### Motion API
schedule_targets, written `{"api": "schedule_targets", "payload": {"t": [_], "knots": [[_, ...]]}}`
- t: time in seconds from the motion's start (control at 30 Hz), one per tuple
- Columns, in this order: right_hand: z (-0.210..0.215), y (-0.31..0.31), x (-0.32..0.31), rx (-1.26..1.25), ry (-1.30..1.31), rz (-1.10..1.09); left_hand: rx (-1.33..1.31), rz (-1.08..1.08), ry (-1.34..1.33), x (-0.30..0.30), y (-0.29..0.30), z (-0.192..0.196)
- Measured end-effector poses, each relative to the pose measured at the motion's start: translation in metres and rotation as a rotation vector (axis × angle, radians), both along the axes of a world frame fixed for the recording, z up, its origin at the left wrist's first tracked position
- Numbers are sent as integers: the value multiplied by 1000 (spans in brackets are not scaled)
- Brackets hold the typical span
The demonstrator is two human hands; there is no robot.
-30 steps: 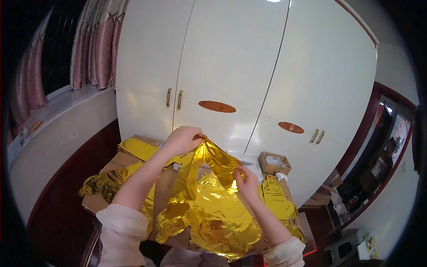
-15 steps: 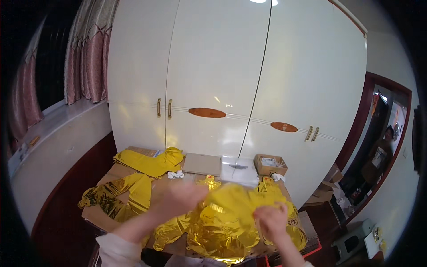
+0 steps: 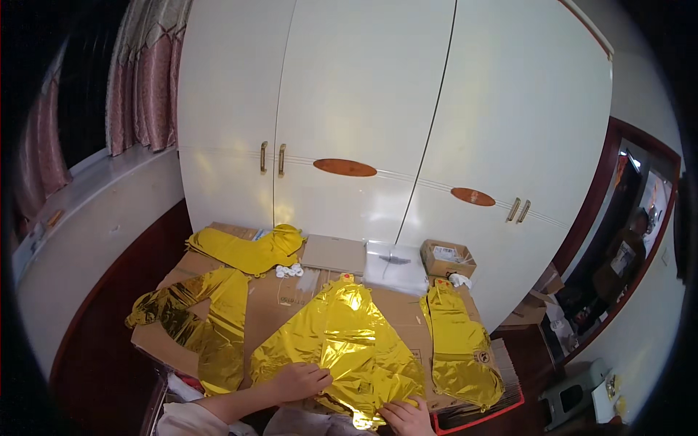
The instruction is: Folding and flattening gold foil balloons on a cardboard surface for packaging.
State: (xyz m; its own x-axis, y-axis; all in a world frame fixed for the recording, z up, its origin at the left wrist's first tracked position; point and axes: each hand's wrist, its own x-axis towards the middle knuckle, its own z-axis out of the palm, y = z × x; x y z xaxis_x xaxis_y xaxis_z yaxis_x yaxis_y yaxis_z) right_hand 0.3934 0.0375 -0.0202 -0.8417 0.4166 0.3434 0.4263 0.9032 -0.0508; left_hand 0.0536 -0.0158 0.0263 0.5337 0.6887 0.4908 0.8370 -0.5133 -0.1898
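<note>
A flat, uninflated gold foil balloon [image 3: 349, 327] lies spread on the cardboard in front of me, wide at its lower part and narrow at the top, with a small red mark there. My left hand [image 3: 299, 381] is closed on its lower left part, fingers bent over the foil. At the lower right edge, my right hand [image 3: 407, 416] has its fingers curled on the same foil; the thumb is partly hidden. To the left lies a curved gold foil balloon [image 3: 225, 320], with another gold foil balloon [image 3: 251, 251] behind it. A fourth gold foil balloon [image 3: 462, 345] rests on the right.
Cardboard [image 3: 280, 301] covers the table. Along its back stand a small open box [image 3: 447, 258], a clear plastic pack [image 3: 396, 269], a flat grey-brown board [image 3: 334, 254] and small white rolls [image 3: 289, 270]. A white wardrobe [image 3: 356, 94] rises behind. A person [image 3: 622, 254] appears in the doorway at right.
The middle balloon, bunched and blurred under my raised hands before, now lies flat and spread. Both hands have come down toward me onto its lower part, uncovering the right-hand balloon.
</note>
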Motion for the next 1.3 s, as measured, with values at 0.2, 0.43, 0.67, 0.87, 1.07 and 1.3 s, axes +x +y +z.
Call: {"api": "schedule_targets", "payload": {"t": [0.2, 0.43, 0.67, 0.87, 1.07, 1.3], "knots": [[-21, 7, 12, 7, 13, -27, -124, -35, -109, -4, 10, 13], [22, 0, 0, 38, -41, -27, -155, 221, 163, -80, 161, 30], [13, -10, 1, 63, 212, 38, -418, 413, -186, -97, 278, 15], [17, -14, 2, -10, 157, 11, -473, 554, -224, -67, 320, 1], [11, -14, 5, -43, 110, 19, -302, 625, -263, -77, 324, -12], [13, -9, -2, 13, 108, 49, -326, 686, -232, -103, 293, -4]]}}
